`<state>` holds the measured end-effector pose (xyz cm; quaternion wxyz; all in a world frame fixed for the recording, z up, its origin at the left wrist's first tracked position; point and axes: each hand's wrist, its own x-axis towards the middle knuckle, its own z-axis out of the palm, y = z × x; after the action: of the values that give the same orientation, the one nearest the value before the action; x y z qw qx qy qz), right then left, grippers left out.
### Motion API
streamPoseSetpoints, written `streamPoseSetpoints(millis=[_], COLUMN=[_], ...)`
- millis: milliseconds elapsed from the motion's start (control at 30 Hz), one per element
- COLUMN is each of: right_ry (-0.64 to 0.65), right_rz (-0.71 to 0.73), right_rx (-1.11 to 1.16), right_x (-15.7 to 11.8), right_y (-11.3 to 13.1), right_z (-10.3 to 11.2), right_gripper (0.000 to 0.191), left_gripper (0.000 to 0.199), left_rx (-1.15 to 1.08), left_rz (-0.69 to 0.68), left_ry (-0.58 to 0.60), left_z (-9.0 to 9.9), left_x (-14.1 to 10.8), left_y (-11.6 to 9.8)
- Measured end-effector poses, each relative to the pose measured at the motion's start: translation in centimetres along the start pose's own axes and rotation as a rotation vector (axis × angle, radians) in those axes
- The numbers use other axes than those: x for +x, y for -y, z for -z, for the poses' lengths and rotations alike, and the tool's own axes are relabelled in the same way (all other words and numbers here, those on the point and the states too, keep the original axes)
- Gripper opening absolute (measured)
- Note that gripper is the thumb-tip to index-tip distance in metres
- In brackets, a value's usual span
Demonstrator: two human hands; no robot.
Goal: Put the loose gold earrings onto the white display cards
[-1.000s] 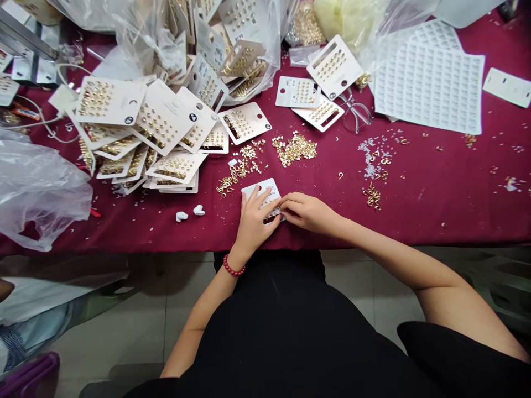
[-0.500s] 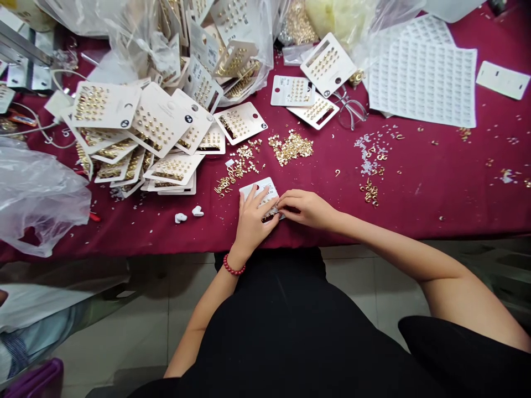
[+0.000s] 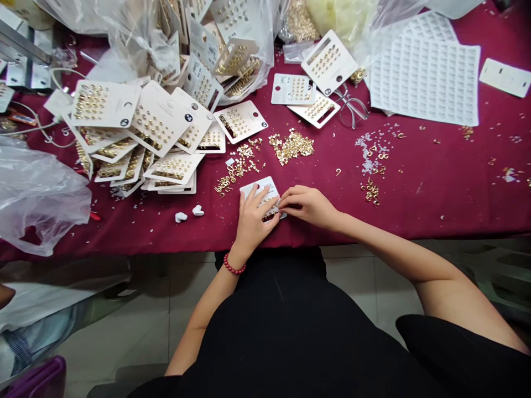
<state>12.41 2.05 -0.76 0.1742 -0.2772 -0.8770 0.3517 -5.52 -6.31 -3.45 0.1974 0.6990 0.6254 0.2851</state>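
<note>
The left hand lies spread over a white earring card on the red-covered counter, its fingers parted and pressing on the card's face; its grip is open and closes on nothing. The right hand meets the card's right edge, thumb and fingertips drawn almost together; whether its grip has hold of a small piece cannot be told. The card sits beneath the left grip and just beside the right one, with a printed label near its top and small studs showing between the hands.

Just beyond the left grip are loose gold hooks, and past both grips lies a heap of small gold pieces. Two white earbuds rest to the left of the left grip. Farther left and beyond it, a pile of filled cards overlaps, next to a clear bag stuffed with more.

Beyond the right grip, three cards overlap beside a pair of glasses. To its right are scattered clear bits and gold hooks, with printed label sheets farther out.
</note>
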Motion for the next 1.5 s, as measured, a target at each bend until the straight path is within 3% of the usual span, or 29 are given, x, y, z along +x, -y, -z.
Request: streamPoseSetpoints(millis=[233,400,633,1167,1500], right_ry=[-0.001,0.071,0.072,0.165,0.008], right_rz=[-0.016,-0.044,-0.019,0.045,0.06], right_rx=[-0.078,-0.14,0.018,0.056,0.019], right_x=[-0.1,0.6,1.1,1.6,-0.4], right_y=[0.3,0.7,0.4,-0.6,-0.9], right_z=[-0.1,0.1,0.0,0.6,-0.7], right_gripper=[0.016,0.016,0.018,0.021,0.016], left_gripper=[0.035,0.037,0.036,0.038,0.036], left_rx=[0.014,0.001,0.007,0.035,0.038], left_rz=[0.004,0.015,0.007,0.011,-0.01], left_ry=[-0.002,0.009,0.006,0.009,0.004], left_z=[0.0,0.1,0.0,0.1,0.1], left_x=[0.0,0.0,0.0,0.2,0.0], left_y=[-0.1,-0.1,-0.1,-0.2,-0.2])
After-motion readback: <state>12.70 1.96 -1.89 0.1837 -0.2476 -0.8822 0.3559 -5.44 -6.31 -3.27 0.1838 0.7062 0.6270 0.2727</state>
